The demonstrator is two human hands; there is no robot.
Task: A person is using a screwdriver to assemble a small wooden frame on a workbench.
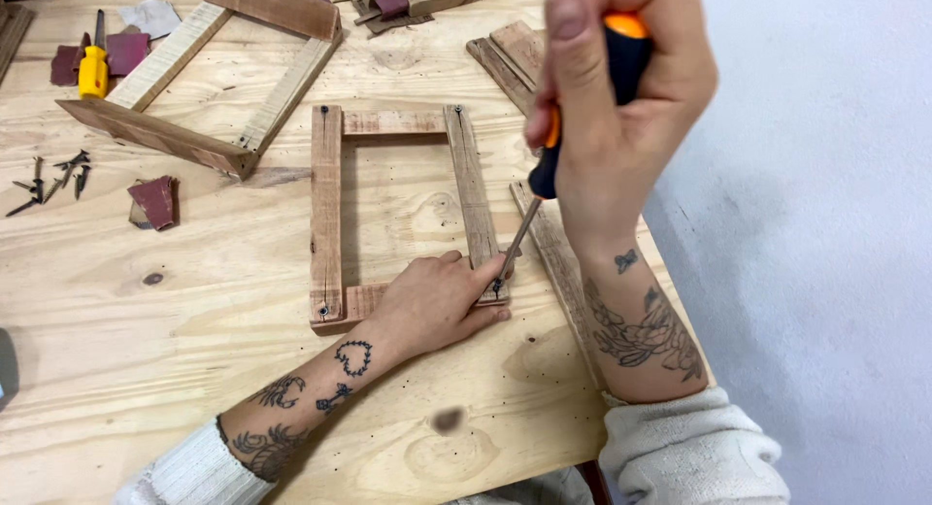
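A small rectangular frame of worn wooden slats [327,204] lies flat on a plywood table [175,301]. My left hand [437,301] rests over the frame's near right corner, fingers pressing it down and steadying a screw there. My right hand [612,107] grips a screwdriver [544,170] with a black and orange handle, held nearly upright. Its metal tip meets the frame's corner right by my left fingertips.
A larger slat frame [209,78] lies at the back left, near a yellow-handled tool [93,70] and dark red sandpaper scraps [153,202]. Several dark screws [53,180] sit at the left. Loose slats [515,53] lie by the table's right edge, beyond which is grey floor.
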